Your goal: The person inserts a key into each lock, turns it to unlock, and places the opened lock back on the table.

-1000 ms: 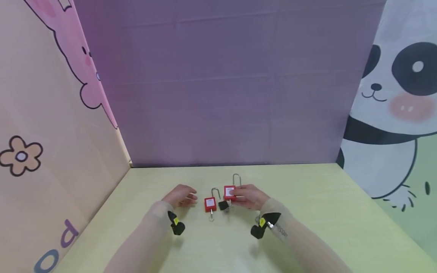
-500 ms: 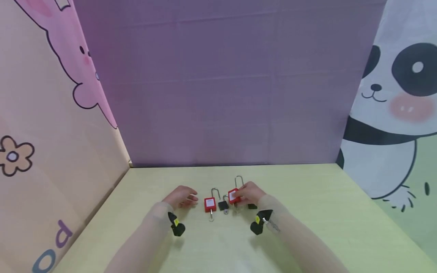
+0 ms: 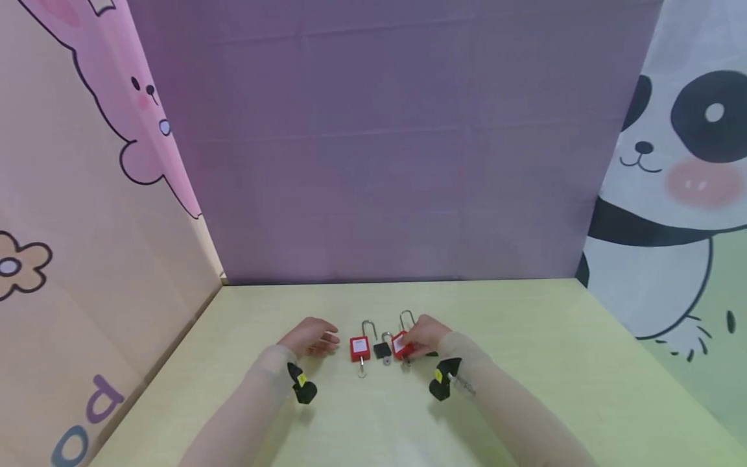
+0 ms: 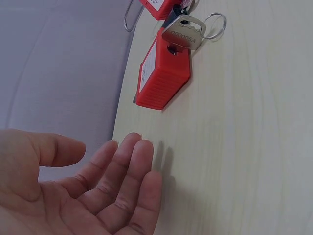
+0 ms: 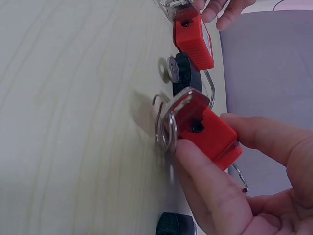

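While 1 red padlock (image 5: 212, 137) is pinched between the thumb and fingers of the right hand (image 3: 428, 333), the left hand (image 3: 309, 335) is just held off to the side, fingers relaxed and a bit bent, with nothing gripped by it. The 2 hands are spread well apart. The pinched padlock is held at a slant near the middle of the table (image 3: 525, 376), though whether it's lifted fully clear can't be told. A key (image 5: 188, 99) can be seen in its keyhole, and its silver shackle (image 3: 406, 312) is pulled out on the far side.

Nearest to the left hand, but not touched by it, a 2nd red padlock (image 3: 359, 349) is laid on the table, white label up, shackle swung free, with a key (image 4: 183, 34) on a ring (image 4: 225, 24) stuck in its end. Between those 2, a small black padlock (image 3: 382, 351) is squeezed in; whether it's touched by either can't be made out. Another dark block (image 5: 175, 226) is partly covered by the right hand. The back is covered by purple cloth (image 3: 373, 143).
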{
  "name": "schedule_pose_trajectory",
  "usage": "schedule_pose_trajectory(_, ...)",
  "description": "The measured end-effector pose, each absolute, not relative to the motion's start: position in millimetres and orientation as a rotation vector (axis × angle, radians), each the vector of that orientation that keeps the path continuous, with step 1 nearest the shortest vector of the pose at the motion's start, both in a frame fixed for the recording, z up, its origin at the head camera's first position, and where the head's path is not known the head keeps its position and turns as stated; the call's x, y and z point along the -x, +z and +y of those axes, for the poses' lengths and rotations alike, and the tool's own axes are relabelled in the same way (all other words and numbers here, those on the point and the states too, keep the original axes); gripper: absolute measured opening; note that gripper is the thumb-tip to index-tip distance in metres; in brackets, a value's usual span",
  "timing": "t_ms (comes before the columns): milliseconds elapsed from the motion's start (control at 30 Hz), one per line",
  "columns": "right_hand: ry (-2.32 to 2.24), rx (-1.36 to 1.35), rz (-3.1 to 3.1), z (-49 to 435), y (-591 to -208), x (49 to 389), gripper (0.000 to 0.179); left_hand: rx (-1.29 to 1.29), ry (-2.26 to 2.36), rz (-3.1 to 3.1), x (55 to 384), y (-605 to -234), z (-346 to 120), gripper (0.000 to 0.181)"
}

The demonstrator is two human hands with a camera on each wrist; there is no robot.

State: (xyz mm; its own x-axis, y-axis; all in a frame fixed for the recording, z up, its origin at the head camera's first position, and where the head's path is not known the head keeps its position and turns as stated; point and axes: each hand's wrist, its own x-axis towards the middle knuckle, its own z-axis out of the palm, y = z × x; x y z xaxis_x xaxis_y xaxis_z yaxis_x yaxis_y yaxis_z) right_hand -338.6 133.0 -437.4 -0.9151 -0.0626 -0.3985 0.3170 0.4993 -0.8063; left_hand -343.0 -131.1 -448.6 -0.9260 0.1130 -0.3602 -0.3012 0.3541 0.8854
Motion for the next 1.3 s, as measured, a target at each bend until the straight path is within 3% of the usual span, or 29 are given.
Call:
schedule_pose_trajectory(233,-1.359,-0.232,2.374,135.1,-439.2,342.6,0.034,0.166,1.579,2.267,344.1,-447.1,-130.3,0.036)
schedule_pose_trajectory(1300,-1.111,-0.206,2.506,125.0,-431.0,343.1,0.027,0.177,1.599,2.248,340.8,-444.9,-131.4,0.036)
